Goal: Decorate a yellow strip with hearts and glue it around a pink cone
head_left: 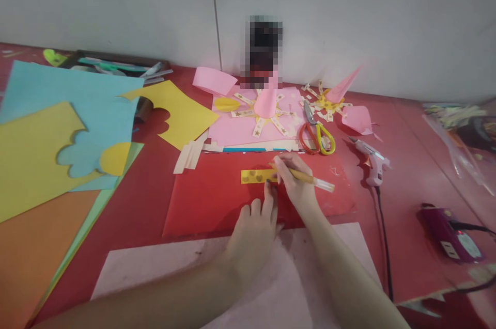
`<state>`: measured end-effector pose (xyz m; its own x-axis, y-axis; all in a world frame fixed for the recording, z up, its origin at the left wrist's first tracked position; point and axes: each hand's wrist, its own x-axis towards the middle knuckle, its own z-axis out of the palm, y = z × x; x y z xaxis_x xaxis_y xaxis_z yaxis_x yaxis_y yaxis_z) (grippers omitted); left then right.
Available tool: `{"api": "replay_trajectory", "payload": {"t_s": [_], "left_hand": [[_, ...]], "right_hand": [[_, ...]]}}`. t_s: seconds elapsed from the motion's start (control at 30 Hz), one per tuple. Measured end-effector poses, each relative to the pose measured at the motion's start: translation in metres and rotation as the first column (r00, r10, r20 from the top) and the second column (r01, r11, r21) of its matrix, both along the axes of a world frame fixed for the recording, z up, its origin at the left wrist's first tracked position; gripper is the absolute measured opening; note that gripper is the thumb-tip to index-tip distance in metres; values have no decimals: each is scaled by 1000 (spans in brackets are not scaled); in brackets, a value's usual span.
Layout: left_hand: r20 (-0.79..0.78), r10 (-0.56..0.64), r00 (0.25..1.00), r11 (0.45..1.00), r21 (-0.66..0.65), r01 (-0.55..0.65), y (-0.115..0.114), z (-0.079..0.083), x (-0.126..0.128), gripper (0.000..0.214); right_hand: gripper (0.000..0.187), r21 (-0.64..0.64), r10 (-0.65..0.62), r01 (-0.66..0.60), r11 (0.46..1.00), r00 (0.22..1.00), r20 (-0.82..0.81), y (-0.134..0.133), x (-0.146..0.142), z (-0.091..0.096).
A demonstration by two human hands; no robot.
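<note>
A gold pen (pixel 300 176) with a clear cap on its back end is pinched in my right hand (pixel 296 184). Its tip meets the right part of a yellow paper strip (pixel 248 177) that carries brown heart shapes. My left hand (pixel 256 220) is open, with its index fingertip pressing on the strip's lower edge. The strip lies flat on a red board (pixel 209 200); my right fingers cover its right end. Beyond it, a pink paper cone (pixel 266 99) stands amid small star-marked strips (pixel 279 126) on pink paper (pixel 228 132).
Scissors (pixel 315 135) lie behind the board. A glue gun (pixel 374 163) sits to the right, its cord running near a purple power box (pixel 451 236). Cut yellow sheets (pixel 34 153) and blue paper (pixel 77 91) cover the left side. A second pink cone (pixel 343 87) stands farther back.
</note>
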<state>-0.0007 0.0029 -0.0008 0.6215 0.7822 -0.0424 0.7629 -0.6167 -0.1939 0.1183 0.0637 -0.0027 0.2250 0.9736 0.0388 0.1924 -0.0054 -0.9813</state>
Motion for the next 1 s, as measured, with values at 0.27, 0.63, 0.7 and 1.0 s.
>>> {"api": "replay_trajectory", "payload": {"t_s": [0.27,0.63,0.7,1.0], "left_hand": [[-23,-2,1000,1000,13,2,-1,1,-1,47],[-10,-11,1000,999,41,12,0,-2,0,46],[-17,-13,1000,999,46,13,0,-2,-1,46],[-24,-8,1000,999,43,9,1,-1,0,46]], "right_hand": [[29,-2,-33,33,999,999,-1,3,2,-4],[30,31,-17,12,999,987,157,2,4,-6],[29,31,-14,9,999,986,169,2,4,-6],[29,44,-3,-5,999,984,177,2,3,-7]]}}
